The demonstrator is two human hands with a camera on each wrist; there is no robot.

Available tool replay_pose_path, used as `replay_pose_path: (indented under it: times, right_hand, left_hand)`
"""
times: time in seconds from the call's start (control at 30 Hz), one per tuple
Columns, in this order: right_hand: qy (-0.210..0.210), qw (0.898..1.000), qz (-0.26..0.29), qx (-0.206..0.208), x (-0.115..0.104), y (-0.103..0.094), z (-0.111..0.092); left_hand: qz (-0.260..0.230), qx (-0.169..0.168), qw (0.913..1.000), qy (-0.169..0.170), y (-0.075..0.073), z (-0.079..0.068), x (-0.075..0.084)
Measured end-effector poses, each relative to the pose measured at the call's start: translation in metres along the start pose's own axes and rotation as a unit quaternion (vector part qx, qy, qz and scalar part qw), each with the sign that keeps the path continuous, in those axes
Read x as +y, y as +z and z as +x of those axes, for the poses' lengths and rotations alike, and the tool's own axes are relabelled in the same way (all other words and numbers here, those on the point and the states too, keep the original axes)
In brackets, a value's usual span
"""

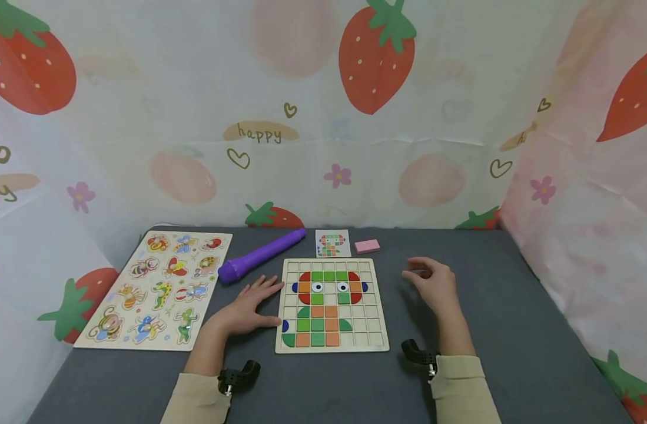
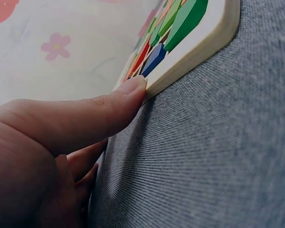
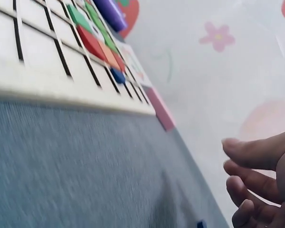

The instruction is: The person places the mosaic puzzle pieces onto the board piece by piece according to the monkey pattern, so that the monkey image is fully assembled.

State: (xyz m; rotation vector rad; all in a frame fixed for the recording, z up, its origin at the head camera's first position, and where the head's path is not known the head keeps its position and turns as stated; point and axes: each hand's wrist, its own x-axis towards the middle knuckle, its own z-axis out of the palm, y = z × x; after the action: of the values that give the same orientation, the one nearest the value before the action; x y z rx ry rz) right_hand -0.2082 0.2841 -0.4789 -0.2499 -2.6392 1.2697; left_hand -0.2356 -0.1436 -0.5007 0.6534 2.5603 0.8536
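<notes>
A cream grid board (image 1: 368, 335) lies flat on the table with coloured tiles set in its cells. Red, orange, green and blue tiles, two of them with eyes (image 1: 317, 287), make up a figure. Along the board's left edge, my left hand (image 1: 246, 309) rests with fingers spread; its thumb (image 2: 126, 90) touches the rim beside a blue tile (image 2: 154, 59). My right hand (image 1: 434, 285) is over the table to the right of the board, apart from it. Its fingers (image 3: 251, 183) are loosely bent, and nothing shows between them and the thumb.
A puzzle board (image 1: 138, 341) with insect pictures lies at the left. Between the boards is a purple microphone-shaped object (image 1: 265, 256). Behind the grid board lie a small picture card (image 1: 332, 243) and a pink block (image 1: 367, 246). Strawberry-print cloth (image 1: 312, 194) hangs behind the grey table (image 1: 514, 330).
</notes>
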Motion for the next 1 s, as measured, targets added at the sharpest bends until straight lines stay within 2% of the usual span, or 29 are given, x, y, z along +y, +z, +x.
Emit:
replay_pose_path:
  times: [0.27,0.57,0.8,1.0]
  right_hand:
    - [0.046,0.999,-0.020,-0.004,0.015,-0.014,-0.001]
    - [0.080,0.996,-0.034,-0.009,0.026,-0.012,0.000]
    - [0.076,0.994,-0.074,-0.001,0.030,-0.007,0.000]
    - [0.075,0.992,-0.103,-0.010,0.029,-0.003,0.000]
  left_hand:
    - [-0.001,0.000,1.0000,0.000,0.000,-0.001,0.001]
    - [0.004,-0.001,1.0000,0.000,0.000,0.001,0.000]
    - [-0.001,0.000,1.0000,0.000,0.000,0.001,-0.001]
    - [0.000,0.000,1.0000,-0.004,0.001,0.001,0.000]
